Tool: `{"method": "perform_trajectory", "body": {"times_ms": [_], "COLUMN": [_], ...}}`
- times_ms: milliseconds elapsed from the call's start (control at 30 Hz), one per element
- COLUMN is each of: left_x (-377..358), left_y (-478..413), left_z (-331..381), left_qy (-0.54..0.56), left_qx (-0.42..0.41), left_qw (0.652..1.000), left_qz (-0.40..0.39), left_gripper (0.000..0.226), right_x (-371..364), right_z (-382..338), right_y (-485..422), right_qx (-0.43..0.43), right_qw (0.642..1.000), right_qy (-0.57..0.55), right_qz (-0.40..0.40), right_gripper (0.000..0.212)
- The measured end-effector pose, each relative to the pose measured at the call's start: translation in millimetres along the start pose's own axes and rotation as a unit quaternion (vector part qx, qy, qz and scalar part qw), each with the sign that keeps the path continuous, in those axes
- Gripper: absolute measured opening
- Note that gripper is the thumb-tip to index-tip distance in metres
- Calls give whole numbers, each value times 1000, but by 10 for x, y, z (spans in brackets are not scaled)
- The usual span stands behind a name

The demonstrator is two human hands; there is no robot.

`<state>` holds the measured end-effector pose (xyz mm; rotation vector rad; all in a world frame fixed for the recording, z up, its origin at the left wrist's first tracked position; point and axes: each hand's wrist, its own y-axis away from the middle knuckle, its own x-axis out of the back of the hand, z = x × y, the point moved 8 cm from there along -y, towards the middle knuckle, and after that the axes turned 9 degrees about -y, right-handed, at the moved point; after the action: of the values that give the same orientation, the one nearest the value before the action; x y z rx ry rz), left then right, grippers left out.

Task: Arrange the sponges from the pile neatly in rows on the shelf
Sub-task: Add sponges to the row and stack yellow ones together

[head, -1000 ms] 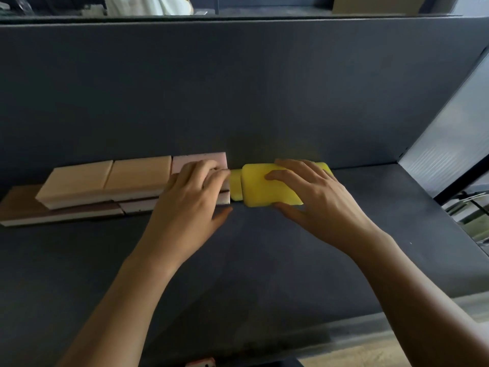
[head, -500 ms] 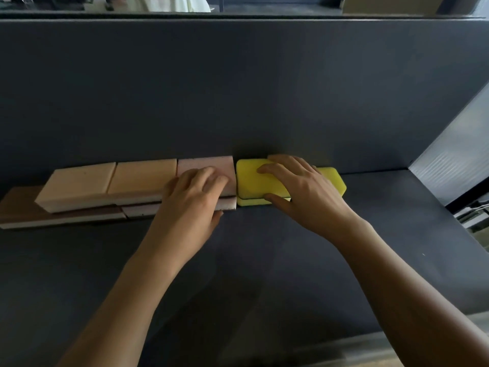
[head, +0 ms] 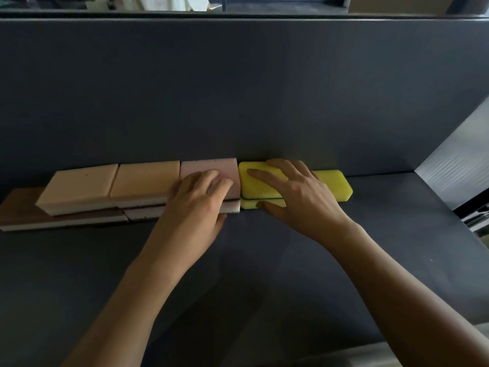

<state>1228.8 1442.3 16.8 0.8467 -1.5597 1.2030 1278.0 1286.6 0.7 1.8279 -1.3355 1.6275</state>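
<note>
Forearms reach over the dark shelf (head: 238,274) toward its back. The left hand (head: 201,200) lies on the pink sponge (head: 203,165) with fingers nearly straight and pressing down and the thumb at the front edge; I think it steadies the row. The right hand (head: 299,200) presses spread, straight fingers on the upper yellow sponge (head: 336,186), thumb against the stack's front, probably to push it flush to the pink one. This sponge is bright yellow with rounded corners and sits on a second yellow sponge (head: 251,204). Two orange sponges (head: 113,181) continue the row leftward along the back wall (head: 238,88).
</note>
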Motion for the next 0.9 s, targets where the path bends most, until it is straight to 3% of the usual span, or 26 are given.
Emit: {"method": "perform_trajectory", "body": {"times_ms": [367, 667, 900], "left_x": [-1, 64, 166], "left_y": [8, 16, -81], "left_z": [10, 34, 432], "left_qy": [-5, -23, -27], "left_qx": [5, 17, -26], "left_qw": [1000, 1000, 999], "left_qz": [-2, -1, 34], "left_gripper": [56, 51, 49], "right_x": [-128, 27, 303], "right_z": [-58, -61, 311], "right_y": [-62, 72, 344], "right_qx": [-13, -20, -109], "right_qw": [1000, 1000, 993], "right_qy": [0, -3, -28], "right_qz": [11, 0, 33], "right_gripper": [46, 67, 71]}}
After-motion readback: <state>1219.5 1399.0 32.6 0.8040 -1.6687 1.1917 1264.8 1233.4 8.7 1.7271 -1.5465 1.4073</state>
